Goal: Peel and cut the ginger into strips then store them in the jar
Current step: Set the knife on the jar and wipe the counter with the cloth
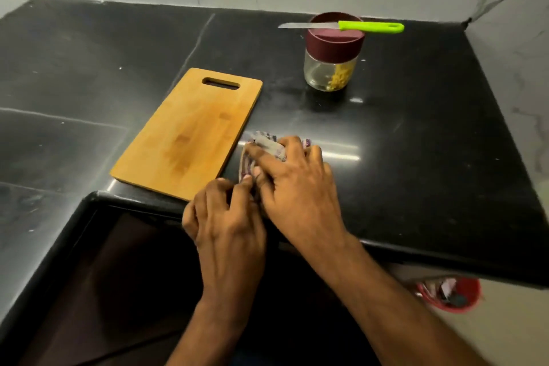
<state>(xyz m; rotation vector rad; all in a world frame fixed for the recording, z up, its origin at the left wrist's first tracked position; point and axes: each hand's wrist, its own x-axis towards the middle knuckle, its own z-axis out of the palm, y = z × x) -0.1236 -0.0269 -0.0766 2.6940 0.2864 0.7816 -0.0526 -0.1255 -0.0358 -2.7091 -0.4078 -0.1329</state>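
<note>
We see a clear glass jar (329,70) with a maroon screw lid standing upright on the black counter, yellowish ginger strips (341,77) heaped against its right inner wall. A green-handled knife (344,27) lies flat across the lid, blade pointing left. The bare wooden cutting board (190,134) lies flat nearby.

Both forearms are reaching forward from the lower edge of view, bare to past the wrist. Left hand (225,217) is sitting palm down, fingers curled, fingertips pinching at something beside the right hand. Right hand (294,184) is lying palm down, fingers spread and bent, pressing downward. The two hands are touching.
</note>
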